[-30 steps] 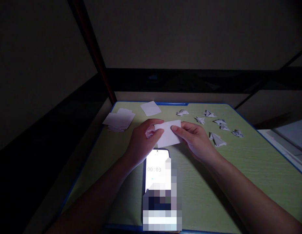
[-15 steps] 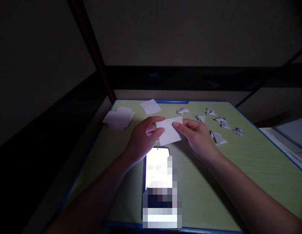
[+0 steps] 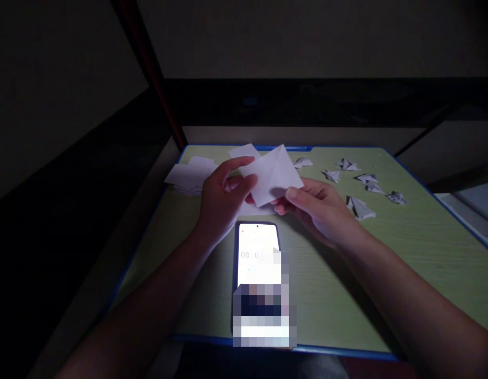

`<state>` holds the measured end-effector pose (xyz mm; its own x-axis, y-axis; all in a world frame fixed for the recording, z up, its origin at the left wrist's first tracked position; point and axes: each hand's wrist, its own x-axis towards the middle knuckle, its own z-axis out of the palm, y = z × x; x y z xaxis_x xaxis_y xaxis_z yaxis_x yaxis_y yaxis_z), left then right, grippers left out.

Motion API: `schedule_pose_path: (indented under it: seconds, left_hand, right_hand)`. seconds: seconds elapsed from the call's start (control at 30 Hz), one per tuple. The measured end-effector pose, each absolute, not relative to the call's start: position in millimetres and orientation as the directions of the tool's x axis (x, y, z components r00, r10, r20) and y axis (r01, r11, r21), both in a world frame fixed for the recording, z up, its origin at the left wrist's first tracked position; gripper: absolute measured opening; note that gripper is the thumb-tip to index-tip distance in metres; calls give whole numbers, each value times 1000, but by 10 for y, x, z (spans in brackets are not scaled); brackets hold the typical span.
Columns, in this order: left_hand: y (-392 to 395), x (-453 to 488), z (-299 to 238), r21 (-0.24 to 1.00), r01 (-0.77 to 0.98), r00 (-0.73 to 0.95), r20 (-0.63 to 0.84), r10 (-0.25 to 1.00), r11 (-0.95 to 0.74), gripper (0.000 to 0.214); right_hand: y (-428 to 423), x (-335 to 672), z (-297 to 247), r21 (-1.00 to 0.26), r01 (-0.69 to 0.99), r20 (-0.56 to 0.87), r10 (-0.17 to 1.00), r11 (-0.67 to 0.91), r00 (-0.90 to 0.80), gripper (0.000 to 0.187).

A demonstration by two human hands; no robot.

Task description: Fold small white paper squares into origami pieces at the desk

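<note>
A creased square of white paper (image 3: 270,176) is held up, tilted, above the table between both hands. My left hand (image 3: 228,187) pinches its left side, thumb in front and fingers behind. At the lower right corner, my right hand (image 3: 317,205) grips it between thumb and fingers. Beneath the hands, part of another white sheet (image 3: 254,209) shows on the table; the rest is hidden. A lit phone (image 3: 257,242) with a timer on its screen lies just in front of the hands, its lower part blurred out.
The green table (image 3: 378,284) has a blue edge. At the back left sits a stack of paper squares (image 3: 191,176), with a loose square (image 3: 244,151) to its right. Several small folded paper pieces (image 3: 360,208) lie at the right. Dark walls rise behind.
The paper has been opened from a smaller folded rectangle into a larger creased square and turned corner-up. My right hand has moved to its lower right corner. The view has tilted down.
</note>
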<state>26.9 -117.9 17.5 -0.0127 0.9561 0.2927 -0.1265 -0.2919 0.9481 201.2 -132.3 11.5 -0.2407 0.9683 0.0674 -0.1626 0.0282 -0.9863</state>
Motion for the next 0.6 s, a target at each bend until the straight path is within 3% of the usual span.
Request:
schedule_pose_path:
  seconds: [0.2, 0.6]
  left_hand:
    - [-1269, 339, 219, 958, -101, -11, 270, 963, -269, 23]
    - [-1287, 361, 242, 959, -156, 59, 246, 967, -235, 27]
  right_hand:
    - [-1403, 1925, 125, -998, 55, 9, 956, 26, -295, 29]
    - [-1439, 1866, 156, -996, 76, 36, 969, 56, -243, 40]
